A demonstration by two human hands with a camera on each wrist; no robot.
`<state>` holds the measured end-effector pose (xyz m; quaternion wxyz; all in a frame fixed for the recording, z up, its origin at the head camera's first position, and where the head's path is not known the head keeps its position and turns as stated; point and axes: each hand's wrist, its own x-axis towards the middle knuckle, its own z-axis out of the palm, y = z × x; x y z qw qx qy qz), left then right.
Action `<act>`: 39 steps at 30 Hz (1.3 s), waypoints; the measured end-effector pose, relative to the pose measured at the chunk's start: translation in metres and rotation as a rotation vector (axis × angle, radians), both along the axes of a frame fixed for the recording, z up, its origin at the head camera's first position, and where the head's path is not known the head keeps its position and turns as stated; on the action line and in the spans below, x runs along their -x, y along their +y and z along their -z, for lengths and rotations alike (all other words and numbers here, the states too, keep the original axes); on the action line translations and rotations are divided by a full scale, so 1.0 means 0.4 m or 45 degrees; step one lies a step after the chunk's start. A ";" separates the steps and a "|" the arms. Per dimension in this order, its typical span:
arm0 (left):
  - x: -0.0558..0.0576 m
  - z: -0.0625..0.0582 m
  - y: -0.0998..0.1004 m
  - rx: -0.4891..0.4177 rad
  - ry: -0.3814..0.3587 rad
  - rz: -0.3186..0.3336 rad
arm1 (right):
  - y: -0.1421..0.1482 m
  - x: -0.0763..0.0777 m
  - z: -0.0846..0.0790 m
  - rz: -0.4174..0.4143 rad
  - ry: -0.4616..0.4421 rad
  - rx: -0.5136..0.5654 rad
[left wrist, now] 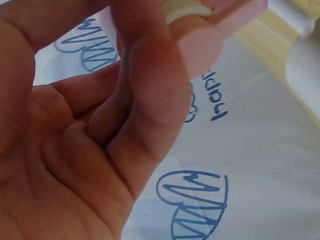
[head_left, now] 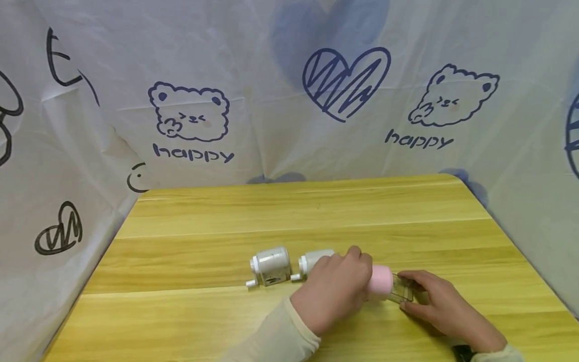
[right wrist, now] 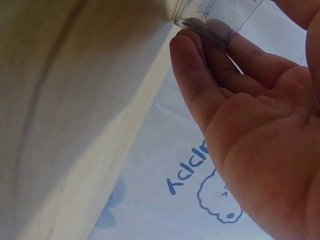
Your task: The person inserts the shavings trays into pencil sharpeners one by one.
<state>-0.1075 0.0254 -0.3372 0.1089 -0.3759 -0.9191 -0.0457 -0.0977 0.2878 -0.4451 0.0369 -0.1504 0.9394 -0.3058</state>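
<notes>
A pink hand-crank pencil sharpener (head_left: 381, 279) lies on its side over the table, right of centre. My left hand (head_left: 336, 289) grips its crank end, covering much of the body. In the left wrist view, pink crank parts (left wrist: 202, 47) show beyond the curled fingers. At the other end, my right hand (head_left: 445, 306) pinches the clear shavings drawer (head_left: 402, 289) between thumb and fingers. The right wrist view shows fingertips at the edge of that see-through drawer (right wrist: 225, 22), which bears small lettering.
Two whitish crank sharpeners stand left of the pink one: one in full view (head_left: 273, 265), the other (head_left: 316, 259) partly behind my left hand. The wood-grain table (head_left: 181, 322) is backed by a white cloth (head_left: 271, 136) with bear and heart drawings.
</notes>
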 end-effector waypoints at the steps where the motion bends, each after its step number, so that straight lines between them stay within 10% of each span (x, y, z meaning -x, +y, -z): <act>1: -0.007 -0.003 -0.005 -0.015 -0.008 0.005 | 0.000 0.001 -0.001 -0.002 0.000 -0.002; 11: -0.053 0.016 -0.051 -0.033 -0.036 0.066 | -0.004 0.001 -0.003 -0.003 -0.023 -0.021; 39: -0.049 0.106 -0.077 0.010 -0.140 -0.090 | -0.021 0.006 -0.006 -0.036 -0.149 0.012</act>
